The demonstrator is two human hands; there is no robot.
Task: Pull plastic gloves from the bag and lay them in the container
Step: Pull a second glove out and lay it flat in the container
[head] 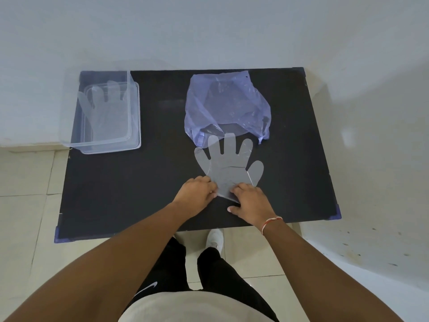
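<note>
A clear plastic glove lies flat on the black table, its fingers pointing toward the mouth of the blue plastic bag just behind it. My left hand pinches the left corner of the glove's cuff. My right hand grips the cuff's right corner, fingers pressed on the plastic. At the far left stands the clear container, with another clear glove lying flat inside it.
The table's near edge runs just below my wrists, with purple corner caps. A white wall rises behind the table. Tiled floor and my white shoe show under the near edge.
</note>
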